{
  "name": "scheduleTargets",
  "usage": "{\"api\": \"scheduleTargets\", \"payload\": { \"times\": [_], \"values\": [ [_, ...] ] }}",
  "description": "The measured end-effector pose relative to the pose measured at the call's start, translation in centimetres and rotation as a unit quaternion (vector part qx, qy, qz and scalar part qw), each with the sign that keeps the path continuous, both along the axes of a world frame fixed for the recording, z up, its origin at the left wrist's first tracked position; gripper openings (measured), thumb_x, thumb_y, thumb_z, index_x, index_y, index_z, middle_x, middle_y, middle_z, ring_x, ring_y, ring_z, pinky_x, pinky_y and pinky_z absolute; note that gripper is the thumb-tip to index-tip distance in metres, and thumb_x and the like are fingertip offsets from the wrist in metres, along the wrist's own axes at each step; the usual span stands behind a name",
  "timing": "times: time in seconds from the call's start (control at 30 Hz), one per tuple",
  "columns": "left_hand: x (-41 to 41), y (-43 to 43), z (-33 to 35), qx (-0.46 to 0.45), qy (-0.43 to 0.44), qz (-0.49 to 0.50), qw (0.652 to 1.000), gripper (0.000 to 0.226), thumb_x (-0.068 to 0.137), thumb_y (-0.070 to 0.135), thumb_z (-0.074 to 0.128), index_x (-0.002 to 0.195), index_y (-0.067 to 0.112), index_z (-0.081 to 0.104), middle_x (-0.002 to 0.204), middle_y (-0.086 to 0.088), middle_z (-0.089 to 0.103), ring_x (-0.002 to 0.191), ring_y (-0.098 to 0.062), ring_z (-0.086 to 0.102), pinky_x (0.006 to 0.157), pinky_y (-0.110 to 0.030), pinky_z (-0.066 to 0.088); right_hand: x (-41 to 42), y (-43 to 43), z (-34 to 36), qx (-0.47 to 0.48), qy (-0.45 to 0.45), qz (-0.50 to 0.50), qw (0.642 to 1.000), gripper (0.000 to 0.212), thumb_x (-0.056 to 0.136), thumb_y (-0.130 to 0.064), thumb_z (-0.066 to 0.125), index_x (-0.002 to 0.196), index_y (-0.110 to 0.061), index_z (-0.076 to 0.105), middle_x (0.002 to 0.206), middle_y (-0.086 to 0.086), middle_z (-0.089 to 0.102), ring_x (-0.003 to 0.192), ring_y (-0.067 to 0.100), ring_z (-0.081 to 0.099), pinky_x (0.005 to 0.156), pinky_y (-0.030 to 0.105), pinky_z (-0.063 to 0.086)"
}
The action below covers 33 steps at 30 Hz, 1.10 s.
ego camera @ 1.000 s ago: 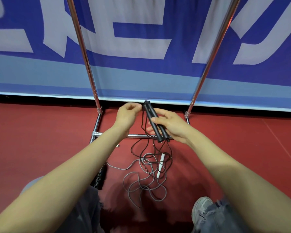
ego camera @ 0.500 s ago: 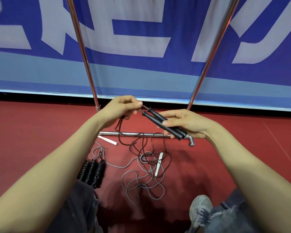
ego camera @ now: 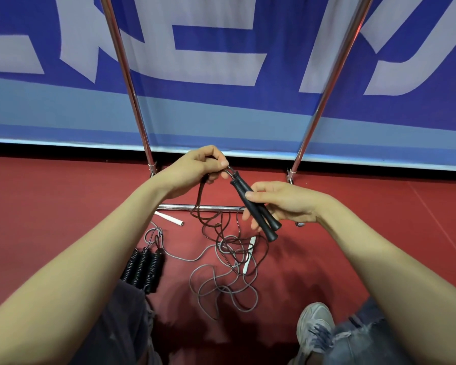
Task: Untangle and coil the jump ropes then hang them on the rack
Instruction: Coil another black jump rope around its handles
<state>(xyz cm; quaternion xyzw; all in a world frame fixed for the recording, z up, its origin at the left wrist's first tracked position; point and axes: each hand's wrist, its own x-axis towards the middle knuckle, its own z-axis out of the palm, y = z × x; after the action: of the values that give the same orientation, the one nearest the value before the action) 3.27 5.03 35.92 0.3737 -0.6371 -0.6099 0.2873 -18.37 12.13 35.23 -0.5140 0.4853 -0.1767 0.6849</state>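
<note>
Gripping two black handles [ego camera: 256,209] side by side, the right hand [ego camera: 284,204] has its fingers curled round them above the red floor [ego camera: 63,206]. The left hand [ego camera: 192,167] pinches the dark cord [ego camera: 208,224] just beside the handle tops, its fingers narrow. That cord hangs down past the bottom bar of the rack [ego camera: 128,83] into a tangle with a grey rope [ego camera: 190,259] on the floor. Ribbed black grips [ego camera: 142,267] lie near the left knee, and a white handle [ego camera: 169,219] lies just beside the bar.
</note>
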Motion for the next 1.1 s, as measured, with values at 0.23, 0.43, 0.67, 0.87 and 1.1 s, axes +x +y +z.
{"api": "scheduleTargets", "payload": {
  "times": [0.23, 0.43, 0.67, 0.87, 1.1],
  "values": [
    [0.4, 0.0, 0.5, -0.057, -0.066, 0.0, 0.996, 0.013, 0.093, 0.007, 0.059, 0.082, 0.014, 0.059, 0.067, 0.003, 0.06, 0.06, -0.008, 0.043, 0.062, -0.016, 0.036, 0.2, 0.0, -0.1, 0.036, -0.043, 0.014, 0.998, 0.036, 0.096, -0.015, 0.053, 0.132, -0.009, 0.051, 0.083, 0.013, 0.06, 0.09, 0.038, 0.069, 0.078, 0.043, 0.059],
    [0.8, -0.1, 0.5, -0.09, -0.118, -0.007, 0.989, 0.007, 0.092, 0.016, 0.063, 0.085, 0.016, 0.065, 0.073, 0.007, 0.062, 0.07, -0.005, 0.049, 0.069, -0.016, 0.039, -0.5, 0.1, 0.5, 0.016, -0.005, 0.033, 0.999, 0.04, 0.096, -0.017, 0.054, 0.135, -0.01, 0.046, 0.085, 0.009, 0.065, 0.063, 0.022, 0.067, 0.053, 0.028, 0.055],
    [0.4, -0.5, -0.1, -0.04, -0.071, 0.063, 0.995, 0.011, 0.094, 0.008, 0.058, 0.083, 0.011, 0.059, 0.067, 0.006, 0.067, 0.054, -0.005, 0.042, 0.055, -0.018, 0.035, 0.3, -0.2, -0.1, -0.07, 0.05, 0.011, 0.996, 0.04, 0.096, -0.021, 0.057, 0.131, -0.014, 0.04, 0.075, 0.007, 0.06, 0.055, 0.018, 0.059, 0.055, 0.032, 0.054],
    [0.1, -0.5, 0.1, 0.069, -0.014, 0.09, 0.994, 0.016, 0.093, 0.004, 0.057, 0.078, 0.009, 0.057, 0.068, -0.002, 0.068, 0.049, -0.006, 0.04, 0.05, -0.017, 0.033, 0.4, -0.3, -1.2, -0.316, 0.297, 0.04, 0.9, 0.064, 0.088, -0.027, 0.068, 0.139, -0.038, 0.03, 0.076, -0.007, 0.055, 0.068, 0.023, 0.059, 0.064, 0.031, 0.049],
    [0.0, -0.5, 0.3, 0.134, -0.009, 0.124, 0.983, 0.015, 0.092, 0.006, 0.06, 0.077, 0.009, 0.058, 0.069, -0.005, 0.068, 0.046, -0.006, 0.037, 0.044, -0.016, 0.032, 1.0, -0.2, -1.7, -0.429, 0.492, 0.022, 0.757, 0.072, 0.096, -0.03, 0.04, 0.152, -0.039, -0.005, 0.113, 0.003, 0.047, 0.086, 0.029, 0.056, 0.068, 0.035, 0.037]
  ]
}}
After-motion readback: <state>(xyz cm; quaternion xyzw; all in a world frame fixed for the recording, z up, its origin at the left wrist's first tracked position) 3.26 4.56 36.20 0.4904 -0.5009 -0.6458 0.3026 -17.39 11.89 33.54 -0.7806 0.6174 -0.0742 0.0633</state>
